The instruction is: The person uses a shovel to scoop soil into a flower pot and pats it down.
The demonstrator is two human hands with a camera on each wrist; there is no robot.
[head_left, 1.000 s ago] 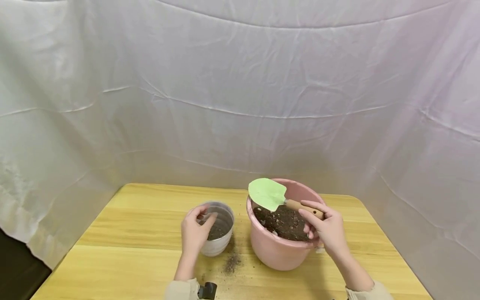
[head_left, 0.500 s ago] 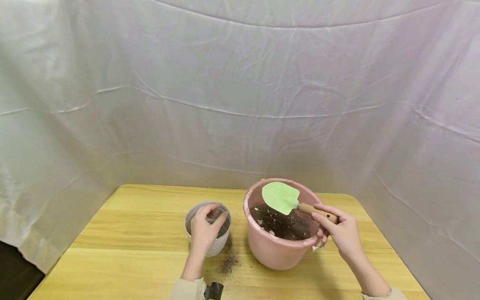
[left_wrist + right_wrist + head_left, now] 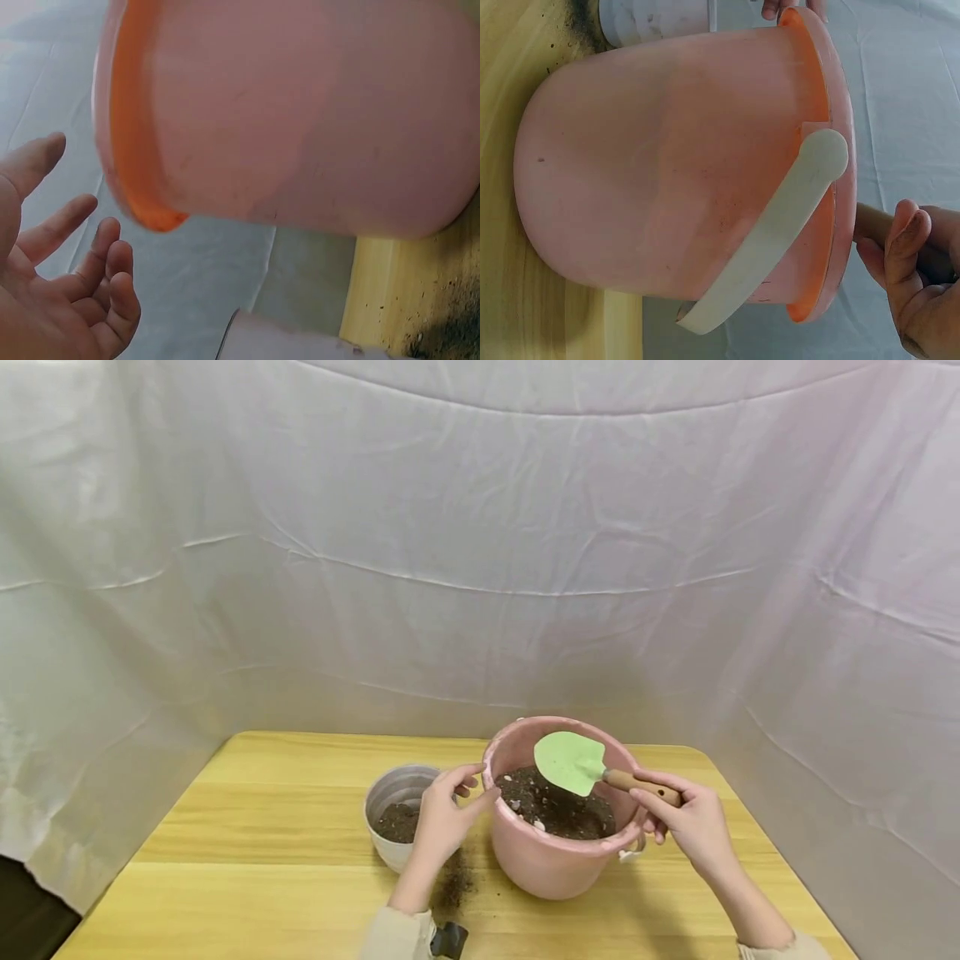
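Draped white sheeting backs a yellow wooden table where the right hand grips a green-bladed, wooden-handled trowel over the soil-filled pink plastic bucket. The left hand, fingers loosely apart, has left the small ribbed grey pot and now reaches the bucket's rim.

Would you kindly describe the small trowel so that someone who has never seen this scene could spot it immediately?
Start at the yellow wooden table and find the pink bucket of dark soil on its right side. Above the soil, the right hand grips the trowel. Its pale green blade and short wooden handle set it apart from the bucket and the grey ribbed pot to the left.
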